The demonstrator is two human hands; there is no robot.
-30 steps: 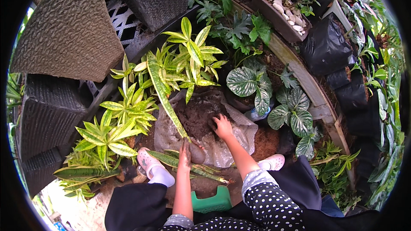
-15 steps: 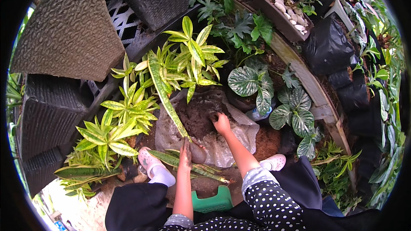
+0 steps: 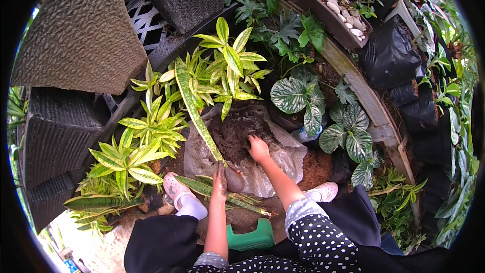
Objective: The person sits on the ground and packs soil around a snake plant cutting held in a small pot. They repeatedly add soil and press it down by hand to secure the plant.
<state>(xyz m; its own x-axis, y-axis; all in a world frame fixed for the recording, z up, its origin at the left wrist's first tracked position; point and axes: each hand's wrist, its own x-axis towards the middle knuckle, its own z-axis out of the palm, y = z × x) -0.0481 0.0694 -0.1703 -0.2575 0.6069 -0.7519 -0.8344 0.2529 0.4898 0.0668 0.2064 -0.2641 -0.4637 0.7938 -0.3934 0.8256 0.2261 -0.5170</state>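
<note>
the left hand (image 3: 220, 178) is closed around the base of a long, upright snake plant leaf (image 3: 194, 106), green mottled with yellow edges, its grip holding the leaf just above a dark, soil-covered root clump (image 3: 235, 179) that sits right beside the fingers. the leaf rises from the hand up and to the left, its tip ending among the yellow-green variegated shrubs (image 3: 222, 65). the right hand (image 3: 258, 147) is pressed palm down into a mound of dark soil (image 3: 235, 131), fingers curled loosely into the dirt; it holds nothing that can be made out, and whether any soil is pinched in its grip cannot be told. the soil lies heaped on a grey sack (image 3: 280, 156) spread open on the ground in front of the person.

more cut snake plant leaves (image 3: 222, 194) lie flat across the ground just below the left hand, near a green plastic stool (image 3: 250, 237) between the knees. two pale pink shoes show, one at the left (image 3: 174, 187) and one at the right (image 3: 323, 192), either side of the sack. the right forearm wears a dark sleeve with white dots (image 3: 318, 232). round silver-veined leaves (image 3: 295, 96) grow just beyond the soil to the right. large grey textured planters (image 3: 81, 35) stand at upper left, and a long trough with white pebbles (image 3: 336, 10) sits at upper right beside black grow bags (image 3: 389, 55).
</note>
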